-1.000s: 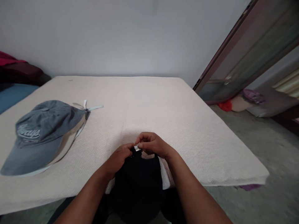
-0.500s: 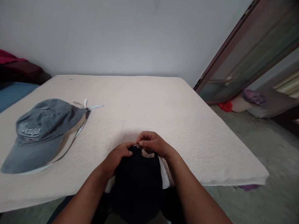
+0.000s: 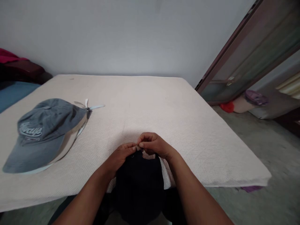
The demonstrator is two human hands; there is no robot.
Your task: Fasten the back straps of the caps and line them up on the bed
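**Shifts the thumb of the left hand [image 3: 120, 156] nearer the fingertips of the right hand [image 3: 152, 145] than half a second ago**

Holds a black cap [image 3: 140, 186] over the lap, at the near edge of a pale cloth-covered surface [image 3: 150, 103], with the cut-out toward the hands. Pinches a small pale piece [image 3: 138, 147] beside the cut-out between right thumb and fingertips. Grips the cap's edge there with left thumb and fingers pressed together. Shows, well apart to the left on the same surface, a grey cap [image 3: 47, 125] with white lettering and pale ties. Shows a plain wall [image 3: 117, 37] beyond.
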